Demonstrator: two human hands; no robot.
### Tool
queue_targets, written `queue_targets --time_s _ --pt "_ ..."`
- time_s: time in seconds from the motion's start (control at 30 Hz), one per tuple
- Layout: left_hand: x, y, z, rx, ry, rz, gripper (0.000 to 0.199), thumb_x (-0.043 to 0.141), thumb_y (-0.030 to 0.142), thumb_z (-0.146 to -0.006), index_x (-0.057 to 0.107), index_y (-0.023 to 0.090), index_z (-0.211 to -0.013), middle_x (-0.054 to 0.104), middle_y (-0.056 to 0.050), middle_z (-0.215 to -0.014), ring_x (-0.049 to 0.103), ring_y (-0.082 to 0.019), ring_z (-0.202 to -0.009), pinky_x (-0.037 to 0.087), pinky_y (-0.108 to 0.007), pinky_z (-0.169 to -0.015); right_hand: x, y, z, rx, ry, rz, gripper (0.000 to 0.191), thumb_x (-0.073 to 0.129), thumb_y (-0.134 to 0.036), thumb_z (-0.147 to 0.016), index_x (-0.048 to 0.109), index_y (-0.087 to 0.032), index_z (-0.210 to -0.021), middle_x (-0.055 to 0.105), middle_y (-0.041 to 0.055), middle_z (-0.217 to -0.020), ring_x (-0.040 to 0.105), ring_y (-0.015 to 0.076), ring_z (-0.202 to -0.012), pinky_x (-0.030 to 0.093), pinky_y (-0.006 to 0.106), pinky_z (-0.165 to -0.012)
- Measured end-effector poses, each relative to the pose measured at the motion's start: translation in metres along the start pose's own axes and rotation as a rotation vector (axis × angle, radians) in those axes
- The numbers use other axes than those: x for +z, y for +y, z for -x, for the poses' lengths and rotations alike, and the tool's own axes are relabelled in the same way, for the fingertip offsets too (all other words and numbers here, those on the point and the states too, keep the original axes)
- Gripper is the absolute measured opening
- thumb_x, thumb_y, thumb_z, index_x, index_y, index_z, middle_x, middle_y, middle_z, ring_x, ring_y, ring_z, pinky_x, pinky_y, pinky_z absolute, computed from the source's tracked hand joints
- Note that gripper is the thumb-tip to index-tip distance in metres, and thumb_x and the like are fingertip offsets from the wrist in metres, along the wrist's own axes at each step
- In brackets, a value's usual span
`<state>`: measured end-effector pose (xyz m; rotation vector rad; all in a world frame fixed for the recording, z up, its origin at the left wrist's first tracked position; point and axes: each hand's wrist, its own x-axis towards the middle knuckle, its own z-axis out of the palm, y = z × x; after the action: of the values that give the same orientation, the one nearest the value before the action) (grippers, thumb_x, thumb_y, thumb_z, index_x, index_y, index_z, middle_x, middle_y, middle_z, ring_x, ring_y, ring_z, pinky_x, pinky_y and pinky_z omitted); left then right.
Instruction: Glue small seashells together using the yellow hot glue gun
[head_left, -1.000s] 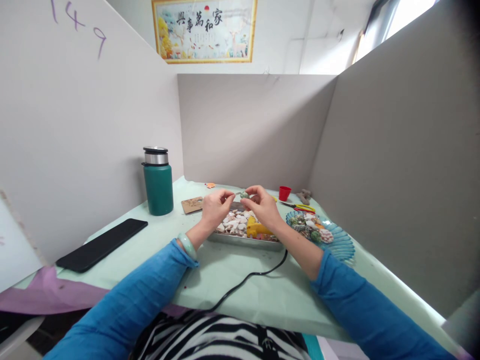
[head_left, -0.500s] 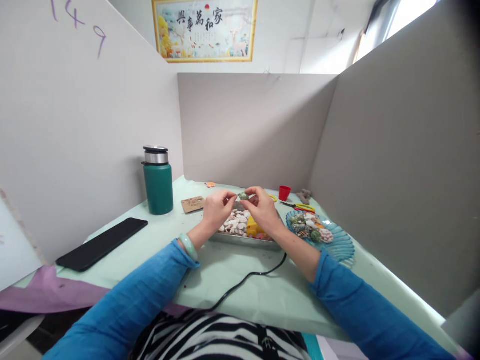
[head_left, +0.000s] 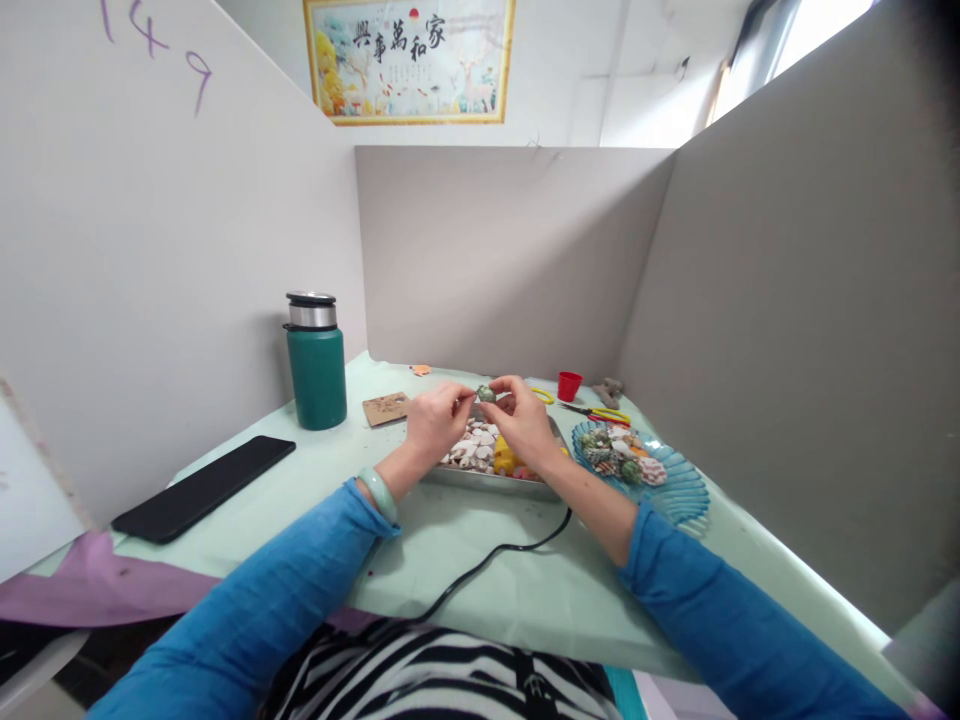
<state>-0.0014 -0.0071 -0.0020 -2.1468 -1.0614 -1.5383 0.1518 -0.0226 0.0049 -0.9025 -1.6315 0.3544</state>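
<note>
A small green shell (head_left: pixel 486 394) is pinched between the thumb and fingers of my right hand (head_left: pixel 523 420), above a metal tray (head_left: pixel 491 484). My left hand (head_left: pixel 435 420) is closed in a pinch at the shell's left side; what its fingertips hold is too small to make out. White shells (head_left: pixel 476 447) and a yellow object (head_left: pixel 506 458) lie in the tray, partly hidden by my hands. To the right, a blue glass plate (head_left: pixel 686 487) bears several mixed shells (head_left: pixel 619 455).
Scissors (head_left: pixel 596 412), a red cup (head_left: pixel 569 386) and a grey object (head_left: pixel 608 392) stand behind the plate. At left are a green bottle (head_left: pixel 316 375), a black phone (head_left: pixel 206 488) and a brown card (head_left: pixel 385 408). A black cable (head_left: pixel 499 551) crosses the table front.
The green shell has turned slightly in my fingers. Both hands have shifted only a little and stay closed.
</note>
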Motion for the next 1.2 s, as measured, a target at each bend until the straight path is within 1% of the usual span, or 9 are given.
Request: queue_targets --time_s 0.13,0.23,0.33,0.47,0.63,0.73,0.97,1.2 --pt "-0.0009 0.0007 0.0001 0.026 -0.001 -0.033 0.019 0.049 0.026 -0.086 0.066 0.018 -0.083 0.067 -0.004 -0.074 0.059 -0.015 -0.068 0.042 -0.026 -0.066 0.0025 0.0004 -0.0029 0.188 -0.080 -0.316 0.025 0.063 -0.031 -0.071 0.050 -0.020 -0.090 0.060 -0.0011 -0.082 0.062 0.0125 -0.063 0.055 0.030 -0.061" --pt "-0.0009 0.0014 -0.0004 0.016 0.007 -0.043 0.019 0.049 0.026 -0.086 0.066 0.018 -0.082 0.066 -0.004 -0.073 0.058 -0.014 -0.067 0.041 -0.026 -0.065 0.0023 0.0006 -0.0052 0.286 -0.124 -0.518 0.028 0.066 -0.031 -0.069 0.050 -0.020 -0.089 0.060 -0.0011 -0.083 0.063 0.0128 -0.066 0.057 0.031 -0.062" --pt "-0.0012 0.0020 -0.0011 -0.008 0.032 -0.037 0.018 0.050 0.025 -0.085 0.065 0.018 -0.080 0.065 -0.004 -0.072 0.056 -0.013 -0.063 0.040 -0.025 -0.063 0.0001 0.0007 -0.0061 0.349 -0.170 -0.646 0.027 0.067 -0.029 -0.070 0.052 -0.019 -0.090 0.061 0.0005 -0.085 0.065 0.0133 -0.069 0.058 0.031 -0.063" --pt "-0.0020 0.0024 -0.0019 -0.019 0.043 -0.025 0.016 0.051 0.025 -0.084 0.065 0.018 -0.080 0.065 -0.003 -0.072 0.055 -0.012 -0.062 0.039 -0.025 -0.062 -0.0023 0.0013 -0.0067 0.383 -0.201 -0.745 0.024 0.068 -0.027 -0.071 0.055 -0.019 -0.089 0.061 0.0019 -0.086 0.066 0.0148 -0.072 0.058 0.030 -0.063" --pt "-0.0021 0.0017 -0.0021 -0.017 0.023 -0.039 0.016 0.051 0.024 -0.084 0.064 0.018 -0.079 0.065 -0.003 -0.073 0.055 -0.012 -0.062 0.040 -0.025 -0.063 -0.0023 0.0039 -0.0079 0.389 -0.204 -0.767 0.027 0.069 -0.026 -0.070 0.055 -0.019 -0.092 0.060 0.0012 -0.087 0.066 0.0159 -0.073 0.059 0.033 -0.065" --pt "-0.0019 0.0018 -0.0017 -0.022 0.008 -0.059 0.016 0.051 0.024 -0.084 0.065 0.018 -0.079 0.066 -0.003 -0.073 0.055 -0.012 -0.062 0.039 -0.025 -0.063 -0.0018 0.0052 -0.0075 0.379 -0.192 -0.744 0.027 0.069 -0.027 -0.070 0.054 -0.019 -0.091 0.060 0.0013 -0.087 0.066 0.0156 -0.073 0.058 0.032 -0.065" --pt "-0.0024 0.0037 -0.0009 -0.014 0.000 -0.088 0.016 0.052 0.024 -0.083 0.065 0.019 -0.077 0.066 -0.003 -0.071 0.057 -0.014 -0.065 0.039 -0.026 -0.063 0.0016 0.0038 -0.0057 0.345 -0.116 -0.627 0.031 0.071 -0.028 -0.066 0.052 -0.019 -0.089 0.058 -0.0016 -0.081 0.065 0.0135 -0.067 0.058 0.031 -0.062" --pt "-0.0012 0.0034 -0.0002 -0.012 -0.023 -0.072 0.015 0.052 0.024 -0.083 0.066 0.019 -0.079 0.066 -0.003 -0.072 0.059 -0.015 -0.067 0.040 -0.026 -0.064 0.0050 0.0027 -0.0044 0.259 -0.081 -0.463 0.029 0.067 -0.028 -0.067 0.049 -0.019 -0.089 0.056 -0.0007 -0.089 0.064 0.0134 -0.070 0.058 0.030 -0.060"
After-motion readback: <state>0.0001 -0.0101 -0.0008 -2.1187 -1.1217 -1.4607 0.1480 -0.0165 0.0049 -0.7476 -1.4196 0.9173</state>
